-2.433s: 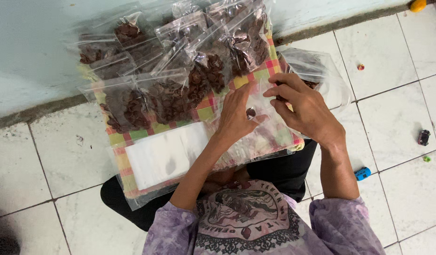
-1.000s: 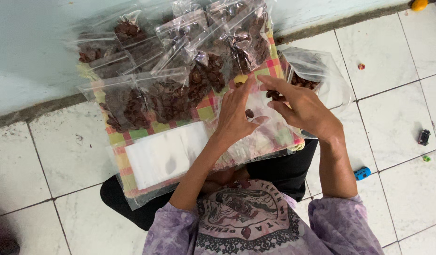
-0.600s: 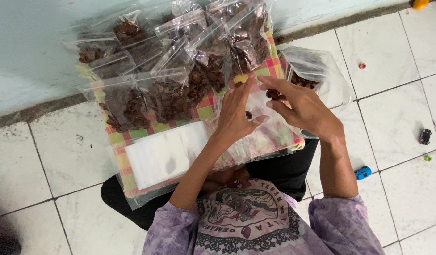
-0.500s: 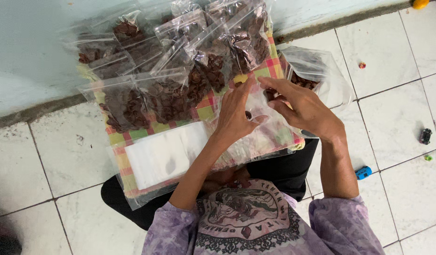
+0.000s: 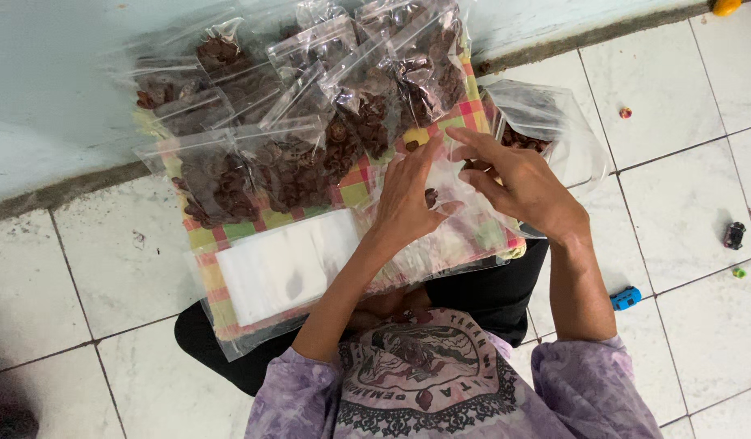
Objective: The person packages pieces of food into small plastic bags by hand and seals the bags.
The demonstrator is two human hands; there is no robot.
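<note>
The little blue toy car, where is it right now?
The blue toy car lies on the white floor tiles at the right of the head view, just beside the person's right forearm, below a small black toy.

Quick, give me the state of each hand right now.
Left hand: open, fingers spread flat on a clear plastic bag.
Right hand: open, fingers on the same bag; no firm grip visible.

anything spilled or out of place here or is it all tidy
Nothing looks spilled: the brown pieces stay inside the clear bags piled on the checked tray. One loose brown piece sits under the left hand. Odd bits lie on the tile floor: a small blue toy, a dark one.
</note>
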